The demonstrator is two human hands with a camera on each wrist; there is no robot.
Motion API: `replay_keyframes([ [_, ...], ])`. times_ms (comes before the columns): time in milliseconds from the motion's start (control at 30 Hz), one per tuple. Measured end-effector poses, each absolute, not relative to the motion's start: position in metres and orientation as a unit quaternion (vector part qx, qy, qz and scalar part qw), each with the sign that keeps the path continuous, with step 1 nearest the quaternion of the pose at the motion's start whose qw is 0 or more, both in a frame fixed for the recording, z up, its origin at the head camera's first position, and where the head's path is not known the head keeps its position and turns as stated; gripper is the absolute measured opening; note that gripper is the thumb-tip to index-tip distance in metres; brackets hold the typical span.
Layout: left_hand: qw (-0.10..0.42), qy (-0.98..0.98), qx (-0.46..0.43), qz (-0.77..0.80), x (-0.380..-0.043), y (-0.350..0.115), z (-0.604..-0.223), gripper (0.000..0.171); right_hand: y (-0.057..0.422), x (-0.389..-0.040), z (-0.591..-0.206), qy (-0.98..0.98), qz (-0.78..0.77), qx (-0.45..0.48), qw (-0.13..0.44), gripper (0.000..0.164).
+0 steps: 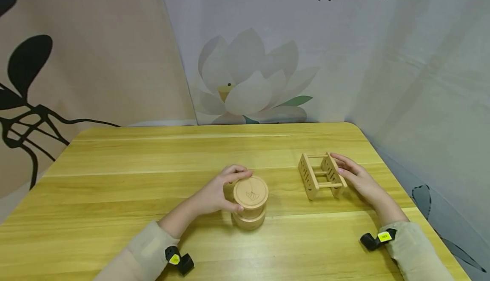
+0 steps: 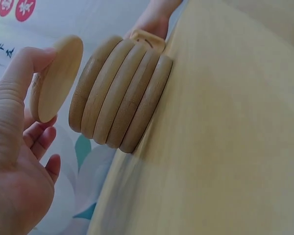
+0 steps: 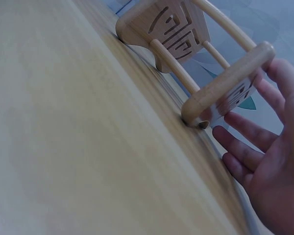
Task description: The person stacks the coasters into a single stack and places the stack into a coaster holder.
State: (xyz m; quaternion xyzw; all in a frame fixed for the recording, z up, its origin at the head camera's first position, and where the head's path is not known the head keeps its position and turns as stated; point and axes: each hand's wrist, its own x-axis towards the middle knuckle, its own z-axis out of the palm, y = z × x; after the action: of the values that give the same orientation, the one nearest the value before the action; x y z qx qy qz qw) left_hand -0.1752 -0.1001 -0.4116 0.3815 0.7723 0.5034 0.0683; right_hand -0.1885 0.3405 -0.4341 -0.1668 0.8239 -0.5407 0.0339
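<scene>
My left hand [image 1: 216,189] pinches a round wooden coaster [image 1: 250,192] by its edge, between thumb and fingers. A thin leaf figure is engraved on its top. Below it stands a stack of several like coasters [image 2: 120,93]; the left wrist view shows a gap between the held coaster and the stack. My right hand [image 1: 357,179] is at the outer side of a wooden coaster rack [image 1: 322,176], fingertips at its right panel. Loosely spread fingers [image 3: 245,152] show there in the right wrist view. The rack has two cut-out side panels joined by round rods.
The wooden table [image 1: 115,179] carries the stack near its middle and the rack to the right. Behind it hangs a pale curtain [image 1: 268,25] with a printed lotus. A small camera is strapped to each wrist over the sleeves [image 1: 149,247].
</scene>
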Motion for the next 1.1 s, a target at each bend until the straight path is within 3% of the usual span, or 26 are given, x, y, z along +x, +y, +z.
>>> replay_keyframes([
  [1100,0.109,0.777,0.366,0.5,-0.16,-0.104,-0.421,0.086,0.34,-0.188,-0.433,0.825,-0.539,-0.165,0.038,0.049],
])
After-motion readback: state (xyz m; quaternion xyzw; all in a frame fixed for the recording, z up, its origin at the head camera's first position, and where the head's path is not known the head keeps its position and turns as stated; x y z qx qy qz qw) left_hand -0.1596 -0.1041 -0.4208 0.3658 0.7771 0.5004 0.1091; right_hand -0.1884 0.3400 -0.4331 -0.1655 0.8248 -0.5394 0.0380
